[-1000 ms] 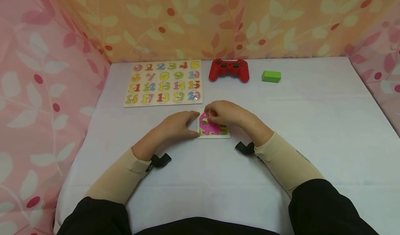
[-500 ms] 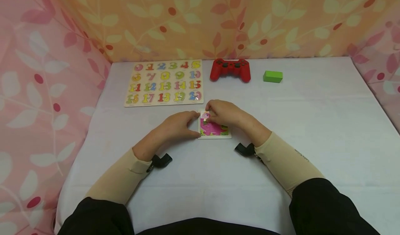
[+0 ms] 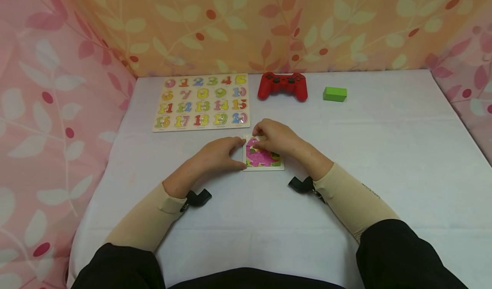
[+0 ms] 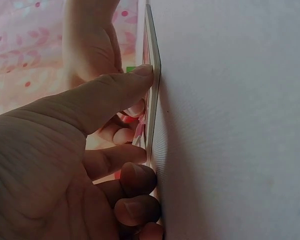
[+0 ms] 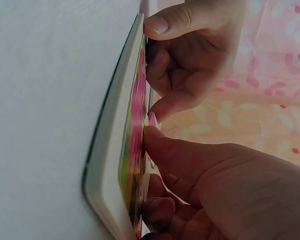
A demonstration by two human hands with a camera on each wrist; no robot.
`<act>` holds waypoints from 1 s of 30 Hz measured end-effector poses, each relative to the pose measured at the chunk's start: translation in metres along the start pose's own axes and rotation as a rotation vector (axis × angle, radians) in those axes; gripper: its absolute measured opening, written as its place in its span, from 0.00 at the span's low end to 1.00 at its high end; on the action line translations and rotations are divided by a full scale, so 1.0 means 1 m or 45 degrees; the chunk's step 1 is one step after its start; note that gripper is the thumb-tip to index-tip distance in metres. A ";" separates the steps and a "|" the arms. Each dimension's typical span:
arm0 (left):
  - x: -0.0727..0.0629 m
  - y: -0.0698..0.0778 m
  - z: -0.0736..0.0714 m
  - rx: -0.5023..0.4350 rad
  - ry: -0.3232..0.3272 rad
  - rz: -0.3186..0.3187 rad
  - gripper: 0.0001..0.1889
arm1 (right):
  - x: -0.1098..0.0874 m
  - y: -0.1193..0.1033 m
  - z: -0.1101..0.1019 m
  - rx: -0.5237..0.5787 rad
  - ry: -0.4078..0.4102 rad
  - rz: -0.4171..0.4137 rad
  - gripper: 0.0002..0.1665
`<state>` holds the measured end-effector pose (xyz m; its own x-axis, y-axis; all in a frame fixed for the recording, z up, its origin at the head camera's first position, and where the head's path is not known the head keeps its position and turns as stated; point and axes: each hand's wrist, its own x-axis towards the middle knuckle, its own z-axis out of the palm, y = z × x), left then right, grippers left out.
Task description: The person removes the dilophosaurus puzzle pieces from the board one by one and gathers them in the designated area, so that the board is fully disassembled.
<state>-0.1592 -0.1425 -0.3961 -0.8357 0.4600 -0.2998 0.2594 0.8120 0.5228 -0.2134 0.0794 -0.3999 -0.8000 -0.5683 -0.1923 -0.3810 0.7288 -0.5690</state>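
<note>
A small dinosaur jigsaw puzzle [image 3: 263,158] with a pale frame lies on the table in front of the person. The left hand [image 3: 221,153] holds its left side, thumb at the near corner and index finger at the far one. Above the upper left part of the picture, the right hand [image 3: 278,139] pinches a pink puzzle piece [image 5: 153,119] between thumb and fingers. In the right wrist view that piece stands tilted up from the board, close to the left index fingertip. The right fingers partly cover the upper part of the picture.
A wooden number board [image 3: 201,103] lies behind the left hand. Beyond the puzzle are a red game controller [image 3: 282,86] and, to its right, a green block [image 3: 335,94]. Patterned curtains [image 3: 246,28] border the white-covered table [image 3: 246,220].
The right hand shifts slightly toward the far side, and the pink piece under its fingers changes position over the upper left of the picture. The left hand stays in place.
</note>
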 end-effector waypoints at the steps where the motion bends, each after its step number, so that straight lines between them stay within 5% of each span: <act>1: 0.000 0.000 0.000 0.002 0.001 -0.002 0.43 | 0.000 0.000 0.000 -0.006 0.004 -0.002 0.20; 11: -0.001 -0.001 0.001 -0.007 0.006 -0.006 0.43 | -0.001 -0.001 -0.001 -0.066 0.027 -0.081 0.22; 30: -0.002 0.000 -0.001 0.000 -0.004 0.016 0.42 | -0.007 -0.001 -0.006 0.156 0.009 -0.031 0.15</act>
<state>-0.1580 -0.1439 -0.3951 -0.8309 0.4713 -0.2959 0.2699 0.8063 0.5263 -0.2102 0.0850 -0.3938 -0.7948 -0.5821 -0.1717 -0.3412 0.6626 -0.6668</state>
